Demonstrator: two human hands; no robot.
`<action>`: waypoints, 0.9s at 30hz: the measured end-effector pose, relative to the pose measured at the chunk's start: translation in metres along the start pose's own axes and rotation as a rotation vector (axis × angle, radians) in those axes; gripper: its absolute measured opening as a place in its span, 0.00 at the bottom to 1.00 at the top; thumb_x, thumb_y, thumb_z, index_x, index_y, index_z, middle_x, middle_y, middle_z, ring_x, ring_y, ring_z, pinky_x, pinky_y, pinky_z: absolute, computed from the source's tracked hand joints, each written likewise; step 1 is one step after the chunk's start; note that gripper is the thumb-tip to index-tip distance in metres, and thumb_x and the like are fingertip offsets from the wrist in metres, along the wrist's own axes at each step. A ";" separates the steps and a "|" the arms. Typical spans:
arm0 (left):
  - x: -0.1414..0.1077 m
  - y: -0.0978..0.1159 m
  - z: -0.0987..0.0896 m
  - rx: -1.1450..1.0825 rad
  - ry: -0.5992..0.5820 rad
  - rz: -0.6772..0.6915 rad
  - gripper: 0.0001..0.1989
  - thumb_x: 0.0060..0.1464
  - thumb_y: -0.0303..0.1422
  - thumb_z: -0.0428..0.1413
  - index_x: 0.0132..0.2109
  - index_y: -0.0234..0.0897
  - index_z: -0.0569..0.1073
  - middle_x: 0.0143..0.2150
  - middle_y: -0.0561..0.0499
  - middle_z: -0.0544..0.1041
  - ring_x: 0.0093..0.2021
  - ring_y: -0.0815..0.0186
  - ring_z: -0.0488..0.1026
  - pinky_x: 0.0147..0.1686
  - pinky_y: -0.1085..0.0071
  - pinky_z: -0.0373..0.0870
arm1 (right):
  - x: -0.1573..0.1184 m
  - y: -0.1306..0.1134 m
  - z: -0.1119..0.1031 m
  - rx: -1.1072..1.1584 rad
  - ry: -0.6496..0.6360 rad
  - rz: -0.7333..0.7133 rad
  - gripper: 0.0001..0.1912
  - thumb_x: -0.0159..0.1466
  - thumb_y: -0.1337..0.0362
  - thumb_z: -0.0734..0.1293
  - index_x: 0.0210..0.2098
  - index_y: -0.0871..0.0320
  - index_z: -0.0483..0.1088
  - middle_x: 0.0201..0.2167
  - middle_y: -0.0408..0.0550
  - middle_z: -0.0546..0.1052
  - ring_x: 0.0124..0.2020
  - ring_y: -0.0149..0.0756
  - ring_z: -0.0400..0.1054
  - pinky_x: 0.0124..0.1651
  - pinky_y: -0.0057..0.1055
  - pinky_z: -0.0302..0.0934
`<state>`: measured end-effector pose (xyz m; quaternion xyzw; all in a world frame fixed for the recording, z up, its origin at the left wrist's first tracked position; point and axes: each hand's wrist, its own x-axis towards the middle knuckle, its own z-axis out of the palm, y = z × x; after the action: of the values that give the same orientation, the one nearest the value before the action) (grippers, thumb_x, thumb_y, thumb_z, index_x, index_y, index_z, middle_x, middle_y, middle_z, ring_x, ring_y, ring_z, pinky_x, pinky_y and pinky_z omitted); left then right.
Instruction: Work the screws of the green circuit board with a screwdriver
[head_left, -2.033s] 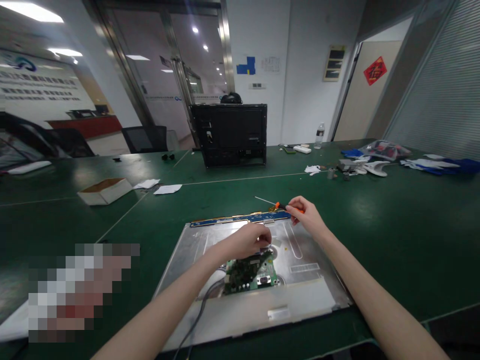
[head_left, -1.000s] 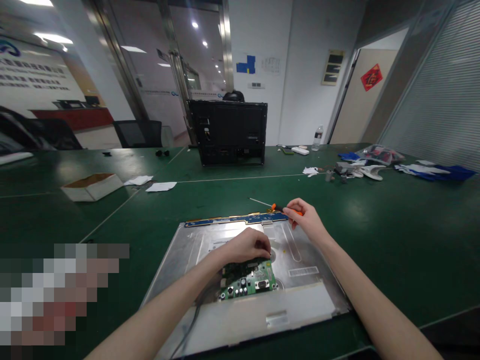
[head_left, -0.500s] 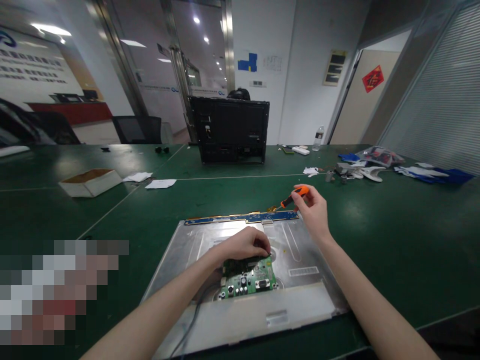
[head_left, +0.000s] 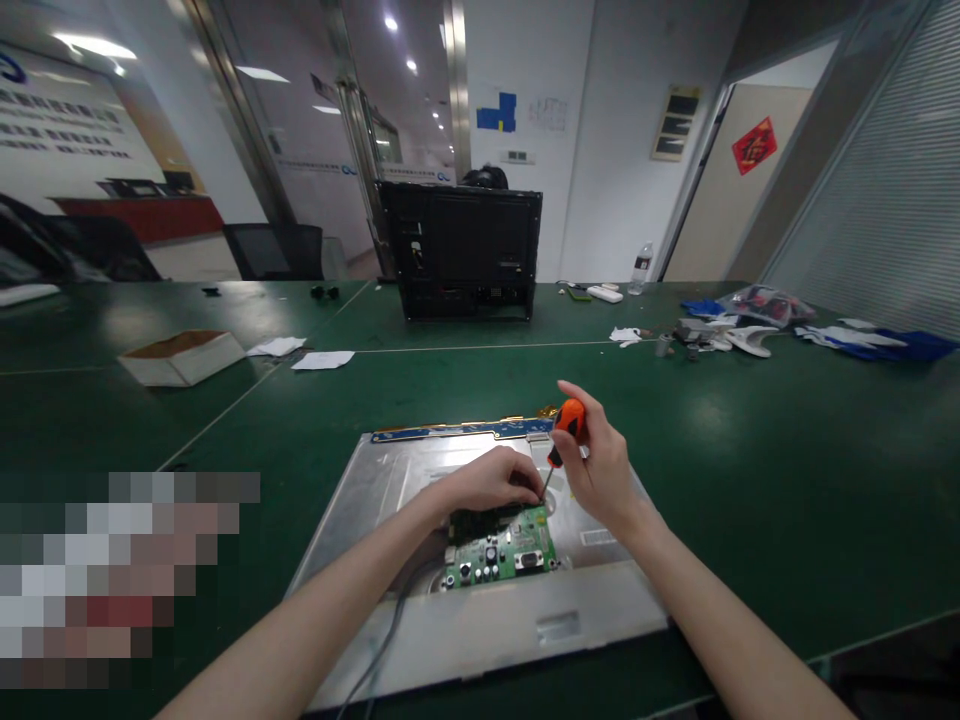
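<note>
An orange-and-black screwdriver (head_left: pixel 569 420) is gripped by its handle in my right hand (head_left: pixel 604 465), with the shaft slanting down to the upper right corner of a green circuit board (head_left: pixel 504 555). At that corner my left hand (head_left: pixel 499 478) bends over the board, fingertips pinched beside the screwdriver's tip. What lies between those fingertips is too small to make out. The board rests on the back of a silvery metal display panel (head_left: pixel 607 600). A narrow blue circuit strip (head_left: pixel 450 432) runs along the panel's far edge, partly covered by my right hand.
A dark cable (head_left: pixel 390 640) runs from the board toward the near edge. On the green table (head_left: pixel 247 440) stand an open white box (head_left: pixel 184 365), a black monitor housing (head_left: pixel 461 250) and a water bottle (head_left: pixel 640 270). Gloves and a plastic bag (head_left: pixel 769 305) lie at right.
My right hand has moved left and nearer, bringing the screwdriver from the panel's far edge to the board's corner and tilting it steeper. My left hand stays at that corner.
</note>
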<state>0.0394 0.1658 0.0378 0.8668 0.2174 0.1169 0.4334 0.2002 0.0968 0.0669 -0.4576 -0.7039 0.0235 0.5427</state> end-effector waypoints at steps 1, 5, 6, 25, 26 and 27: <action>0.000 -0.001 0.000 -0.004 0.000 0.001 0.05 0.49 0.24 0.58 0.34 0.34 0.78 0.28 0.54 0.77 0.29 0.69 0.71 0.33 0.77 0.65 | 0.000 0.001 0.001 -0.006 -0.002 -0.015 0.21 0.67 0.54 0.57 0.57 0.54 0.59 0.25 0.42 0.69 0.20 0.31 0.61 0.24 0.27 0.58; 0.000 -0.003 0.000 -0.017 -0.010 0.006 0.05 0.50 0.24 0.58 0.34 0.34 0.78 0.29 0.54 0.77 0.30 0.69 0.71 0.34 0.77 0.65 | 0.001 0.006 0.005 -0.011 -0.016 -0.081 0.20 0.68 0.55 0.56 0.57 0.53 0.58 0.30 0.45 0.72 0.23 0.32 0.64 0.27 0.28 0.60; 0.001 -0.004 0.000 -0.020 -0.016 0.006 0.05 0.50 0.25 0.58 0.35 0.34 0.79 0.30 0.53 0.78 0.31 0.69 0.71 0.34 0.76 0.65 | 0.000 0.007 0.005 -0.012 -0.021 -0.075 0.20 0.68 0.55 0.56 0.57 0.53 0.58 0.30 0.45 0.72 0.23 0.32 0.64 0.28 0.28 0.61; 0.000 -0.005 0.002 -0.008 0.000 0.008 0.06 0.51 0.25 0.58 0.36 0.35 0.79 0.31 0.53 0.78 0.31 0.68 0.71 0.35 0.76 0.66 | -0.001 0.011 0.006 -0.013 -0.044 -0.079 0.20 0.66 0.57 0.59 0.57 0.53 0.58 0.30 0.43 0.71 0.23 0.31 0.62 0.27 0.27 0.60; 0.000 -0.005 0.001 -0.005 0.004 0.010 0.06 0.50 0.25 0.58 0.36 0.35 0.79 0.30 0.53 0.78 0.31 0.68 0.71 0.35 0.76 0.66 | -0.002 0.012 0.006 -0.012 -0.039 -0.093 0.20 0.66 0.58 0.59 0.56 0.52 0.58 0.30 0.43 0.71 0.23 0.31 0.62 0.26 0.27 0.60; 0.000 -0.005 0.001 -0.004 0.008 0.012 0.06 0.50 0.25 0.58 0.35 0.35 0.79 0.30 0.53 0.78 0.32 0.68 0.72 0.35 0.76 0.66 | -0.002 0.013 0.006 -0.014 -0.035 -0.109 0.19 0.66 0.58 0.60 0.55 0.52 0.58 0.30 0.43 0.70 0.23 0.30 0.62 0.26 0.27 0.60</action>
<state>0.0386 0.1676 0.0330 0.8668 0.2136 0.1231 0.4335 0.2035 0.1056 0.0564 -0.4222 -0.7372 -0.0029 0.5275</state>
